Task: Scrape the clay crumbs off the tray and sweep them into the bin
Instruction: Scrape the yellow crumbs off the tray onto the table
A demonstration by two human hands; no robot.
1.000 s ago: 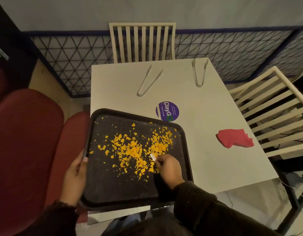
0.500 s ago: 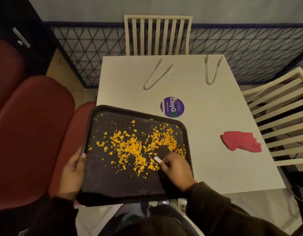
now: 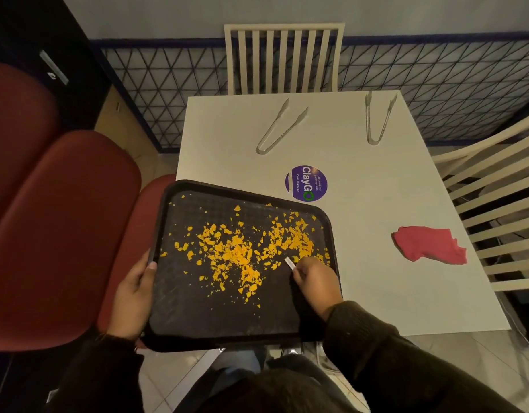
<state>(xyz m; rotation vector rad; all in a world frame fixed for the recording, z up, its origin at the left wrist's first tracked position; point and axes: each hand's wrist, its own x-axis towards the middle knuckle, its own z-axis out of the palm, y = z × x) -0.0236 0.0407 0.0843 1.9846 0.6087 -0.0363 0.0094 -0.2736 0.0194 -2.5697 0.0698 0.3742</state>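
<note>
You're at a white table (image 3: 376, 263) with slatted cream chairs on the far and right sides, dark red padded seats (image 3: 61, 234) off beyond your left hand, and a blue triangle-mesh panel along the wall. Past your fingertips there's a round purple ClayGo sticker (image 3: 306, 183), and farther out two pairs of tongs (image 3: 279, 128) lying open. A crumpled red cloth (image 3: 428, 244) sits well out to the right of your right hand.

Your left hand (image 3: 133, 289) is wrapped around the left edge of the tray (image 3: 227, 323), thumb over the rim, fingers underneath. Your right hand (image 3: 314, 278) is curled tight, pinching a small white scraper (image 3: 289, 262) that pokes out past your fingertips, tip down on the tray surface.

The black tray hangs off the table's near-left corner. The orange clay crumbs (image 3: 239, 251) are spread across its far half, thickest just left of the scraper, with a second clump right above your right knuckles.
</note>
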